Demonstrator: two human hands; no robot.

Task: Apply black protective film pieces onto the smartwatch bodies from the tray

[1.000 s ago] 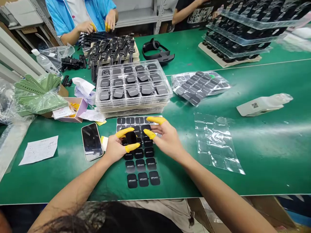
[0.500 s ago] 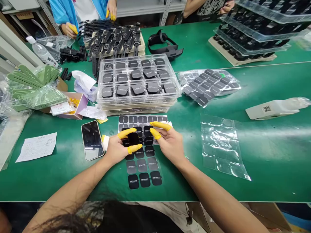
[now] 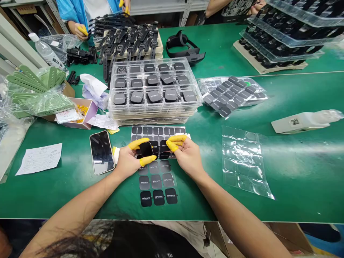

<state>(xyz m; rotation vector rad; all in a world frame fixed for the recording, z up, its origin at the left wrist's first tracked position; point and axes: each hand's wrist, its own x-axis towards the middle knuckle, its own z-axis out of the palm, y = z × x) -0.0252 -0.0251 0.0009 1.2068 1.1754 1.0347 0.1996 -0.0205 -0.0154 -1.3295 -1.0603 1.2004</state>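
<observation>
I have the left hand gripping a glossy black rounded-square piece, its dark face turned up toward my camera. The forefinger, in a yellow rubber cot, runs along the piece's edge at about 11 o'clock, and the thumb, also in yellow, presses at about 5 o'clock; the palm sits at 9 o'clock, so the piece lies well within those fingers.

At 3 o'clock from the piece I have the right hand, its yellow-capped thumb and forefinger close together at the right edge of a black square sticker. I cannot tell from here whether they pinch that edge or only touch it.

From the piece toward 6 o'clock, a clear sheet of black square stickers with white HiFuture lettering reaches down the green surface. Near 12 o'clock I see a white-backed sheet of dark rounded squares, and beyond it a stack of clear plastic compartment trays. A black-screened phone with a pale rim lies at 9 o'clock, just beside the left hand.
</observation>
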